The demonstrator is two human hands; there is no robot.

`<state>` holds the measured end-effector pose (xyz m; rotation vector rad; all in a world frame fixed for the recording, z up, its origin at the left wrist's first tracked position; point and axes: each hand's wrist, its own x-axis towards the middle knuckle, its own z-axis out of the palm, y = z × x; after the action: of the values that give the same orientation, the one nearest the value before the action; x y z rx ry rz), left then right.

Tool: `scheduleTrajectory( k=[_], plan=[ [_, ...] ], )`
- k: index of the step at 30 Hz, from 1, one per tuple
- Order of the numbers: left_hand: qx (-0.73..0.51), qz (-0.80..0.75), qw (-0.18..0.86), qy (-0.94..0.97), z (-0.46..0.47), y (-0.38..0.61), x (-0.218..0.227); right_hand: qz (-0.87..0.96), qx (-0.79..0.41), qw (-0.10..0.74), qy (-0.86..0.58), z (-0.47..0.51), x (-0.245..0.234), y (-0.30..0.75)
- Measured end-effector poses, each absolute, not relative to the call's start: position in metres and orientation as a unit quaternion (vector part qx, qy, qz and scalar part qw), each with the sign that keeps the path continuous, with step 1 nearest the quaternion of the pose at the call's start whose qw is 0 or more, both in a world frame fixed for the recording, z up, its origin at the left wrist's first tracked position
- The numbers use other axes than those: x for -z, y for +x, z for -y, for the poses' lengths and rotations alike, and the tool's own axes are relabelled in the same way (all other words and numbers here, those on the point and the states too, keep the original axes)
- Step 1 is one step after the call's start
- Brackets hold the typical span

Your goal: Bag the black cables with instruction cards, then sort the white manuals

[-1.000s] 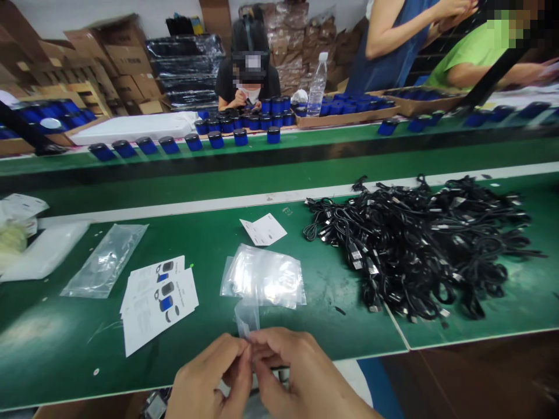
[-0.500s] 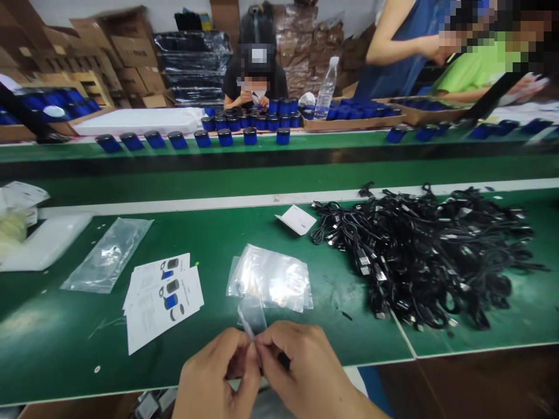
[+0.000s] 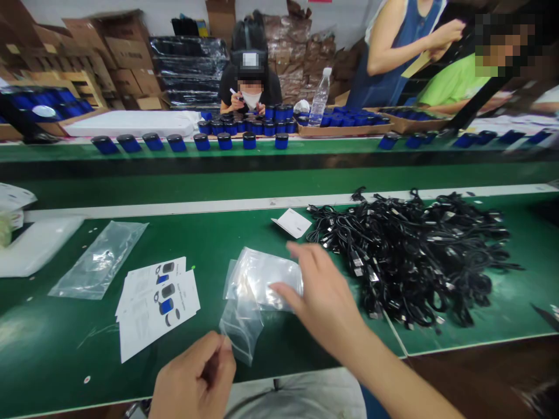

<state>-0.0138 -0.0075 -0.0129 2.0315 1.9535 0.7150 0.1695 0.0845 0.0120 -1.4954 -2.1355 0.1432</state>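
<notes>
My left hand pinches the corner of a clear plastic bag near the table's front edge. That bag hangs open-sided against the green surface, just below a stack of clear plastic bags. Over the right side of the stack, my right hand is open, thumb and fingers apart, holding nothing. To its right lies a big tangle of black USB cables. A folded white leaflet rests beyond the hand. Printed leaflets showing blue devices lie left of the bags.
A clear bag lies far left beside a white foam sheet. Across the green line, blue cylindrical items stand in a row before a seated person. A water bottle stands by a cardboard tray.
My hands have come apart. The right one let go of the bag and moved up and right over the stack, its fingers spreading. My left hand shifted slightly left, keeping the bag.
</notes>
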Motion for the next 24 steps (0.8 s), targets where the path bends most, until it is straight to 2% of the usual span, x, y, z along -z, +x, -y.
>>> scheduleTrajectory(
  k=[2, 4, 5, 8, 9, 14, 17, 20, 22, 24],
  plan=[
    [-0.239, -0.686, 0.16, 0.668, 0.005, -0.018, 0.014, 0.772, 0.027, 0.225, -0.594, -0.117, -0.016, 0.176],
    [-0.241, -0.706, 0.21, 0.632, 0.002, -0.02, 0.014, 0.778, 0.021, 0.203, -0.594, -0.138, -0.018, 0.18],
    [-0.244, -0.712, 0.234, 0.615, 0.001, -0.02, 0.013, 0.781, -0.006, 0.225, -0.582, -0.14, -0.021, 0.182],
    [-0.266, -0.717, 0.278, 0.582, -0.001, -0.016, 0.011, 0.757, -0.179, 0.355, -0.519, -0.115, -0.029, 0.182],
    [-0.278, -0.721, 0.285, 0.568, -0.001, -0.013, 0.011, 0.739, -0.263, 0.374, -0.496, -0.098, -0.031, 0.18],
    [-0.354, -0.732, 0.291, 0.504, 0.002, 0.003, 0.007, 0.533, -0.66, 0.349, -0.398, -0.034, -0.024, 0.168],
    [-0.379, -0.708, 0.254, 0.539, 0.003, 0.006, 0.004, 0.368, -0.792, 0.334, -0.355, -0.029, -0.014, 0.163],
    [-0.373, -0.696, 0.215, 0.575, 0.004, 0.004, 0.001, 0.366, -0.784, 0.326, -0.38, -0.033, -0.011, 0.166],
    [-0.362, -0.7, 0.173, 0.59, 0.004, 0.002, -0.001, 0.456, -0.674, 0.364, -0.453, -0.032, -0.015, 0.171],
    [-0.348, -0.707, 0.117, 0.604, 0.005, 0.0, -0.002, 0.57, -0.509, 0.409, -0.499, -0.027, -0.02, 0.175]
  ],
)
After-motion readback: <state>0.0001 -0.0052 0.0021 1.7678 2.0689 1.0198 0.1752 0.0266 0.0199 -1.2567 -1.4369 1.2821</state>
